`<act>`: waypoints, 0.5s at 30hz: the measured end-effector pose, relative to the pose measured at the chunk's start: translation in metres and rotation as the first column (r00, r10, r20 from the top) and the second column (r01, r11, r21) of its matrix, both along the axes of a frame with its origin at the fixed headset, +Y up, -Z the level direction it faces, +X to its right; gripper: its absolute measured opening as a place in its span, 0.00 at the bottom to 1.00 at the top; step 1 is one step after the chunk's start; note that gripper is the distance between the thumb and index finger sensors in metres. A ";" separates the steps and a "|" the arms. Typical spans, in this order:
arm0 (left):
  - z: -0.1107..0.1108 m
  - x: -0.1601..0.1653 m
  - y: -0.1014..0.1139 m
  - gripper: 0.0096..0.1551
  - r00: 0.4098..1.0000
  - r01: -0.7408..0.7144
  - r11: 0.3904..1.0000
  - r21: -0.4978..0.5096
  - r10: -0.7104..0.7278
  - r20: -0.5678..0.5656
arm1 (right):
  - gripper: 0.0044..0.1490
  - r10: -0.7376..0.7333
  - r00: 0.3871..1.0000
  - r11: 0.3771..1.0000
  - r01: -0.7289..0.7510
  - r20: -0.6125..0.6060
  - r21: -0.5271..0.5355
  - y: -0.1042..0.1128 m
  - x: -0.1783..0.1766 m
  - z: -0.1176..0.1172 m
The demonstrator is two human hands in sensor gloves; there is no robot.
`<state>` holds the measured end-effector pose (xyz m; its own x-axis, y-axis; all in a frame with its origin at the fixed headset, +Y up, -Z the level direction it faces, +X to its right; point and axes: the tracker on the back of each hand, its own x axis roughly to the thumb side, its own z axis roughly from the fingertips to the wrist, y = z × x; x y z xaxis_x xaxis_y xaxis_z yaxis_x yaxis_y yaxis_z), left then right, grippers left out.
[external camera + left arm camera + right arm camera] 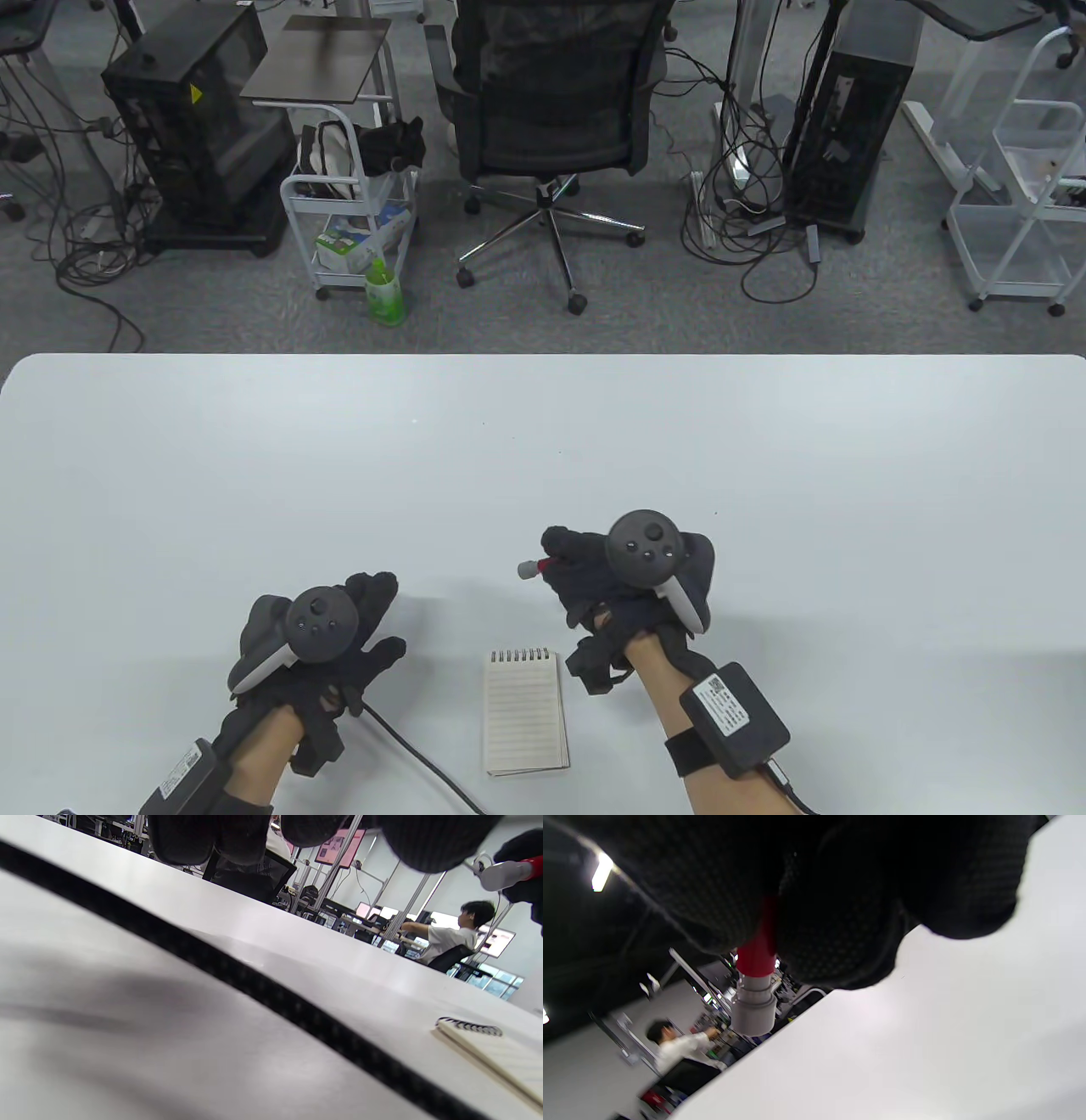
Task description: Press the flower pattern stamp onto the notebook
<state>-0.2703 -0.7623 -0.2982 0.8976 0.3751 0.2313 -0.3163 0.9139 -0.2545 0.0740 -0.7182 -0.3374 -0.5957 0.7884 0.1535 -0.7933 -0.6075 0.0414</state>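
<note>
A small spiral notebook (526, 711) lies open on the white table (543, 441) near the front edge, between my hands. It also shows in the left wrist view (496, 1054) at the lower right. My right hand (594, 569) grips a stamp (532, 567) with a red body and a grey end, held above the table beyond the notebook, the grey end pointing left. The stamp also shows in the right wrist view (754, 984) and in the left wrist view (505, 874). My left hand (356, 628) rests on the table left of the notebook and holds nothing.
A black cable (416, 755) runs from my left hand toward the front edge, left of the notebook; it crosses the left wrist view (254, 984). Beyond the table's far edge stand an office chair (551, 127), a white cart (352, 212) and computer towers.
</note>
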 end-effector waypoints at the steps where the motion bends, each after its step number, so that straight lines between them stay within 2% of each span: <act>1: 0.001 0.003 0.000 0.48 1.000 -0.017 1.000 -0.004 0.017 0.000 | 0.29 -0.093 0.996 0.996 0.093 -0.010 0.004 -0.005 0.007 0.007; 5: 0.003 0.012 -0.003 0.48 1.000 -0.020 1.000 -0.019 0.020 0.018 | 0.29 -0.318 0.948 0.946 0.317 0.005 -0.065 -0.021 0.021 0.018; 10: 0.005 0.022 -0.006 0.48 0.997 -0.063 0.997 -0.044 0.064 0.037 | 0.29 -0.351 0.936 0.935 0.350 -0.002 -0.054 -0.028 0.031 0.027; 15: 0.008 0.043 -0.001 0.47 0.963 -0.269 0.963 -0.027 0.270 0.027 | 0.29 -0.411 0.911 0.911 0.410 -0.025 -0.048 -0.027 0.027 0.033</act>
